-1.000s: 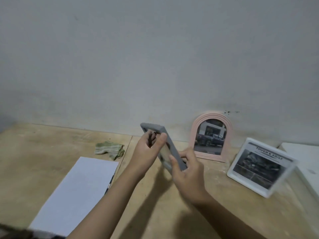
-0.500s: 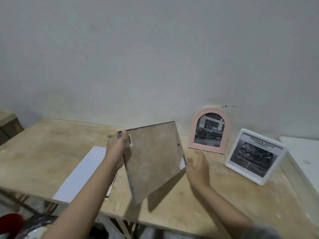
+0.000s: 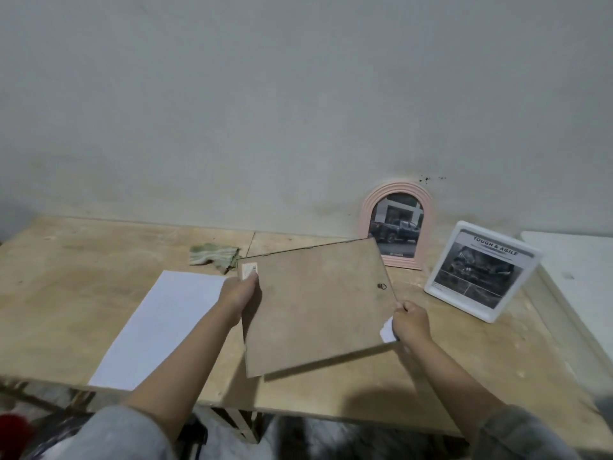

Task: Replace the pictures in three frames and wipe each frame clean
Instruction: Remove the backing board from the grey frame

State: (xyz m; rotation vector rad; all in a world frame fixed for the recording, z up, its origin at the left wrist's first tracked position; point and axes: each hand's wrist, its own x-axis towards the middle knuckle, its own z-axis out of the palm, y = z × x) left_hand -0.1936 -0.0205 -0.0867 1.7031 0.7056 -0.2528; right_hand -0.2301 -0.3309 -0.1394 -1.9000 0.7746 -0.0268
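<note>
— What's she got there?
— A frame (image 3: 318,307), brown back up, over the table (image 3: 66,260). Left hand (image 3: 239,293) grips its left edge by a small label, unreadable. Right hand (image 3: 410,322) pinches the right edge with something white.
— Any writing?
— "TOUGH & AGILE" on the white frame (image 3: 481,270), far right. Pink arched frame (image 3: 394,224) shows 1 truck.

A worn plywood table (image 3: 83,260) stands against a stained grey-white wall (image 3: 265,111).
</note>
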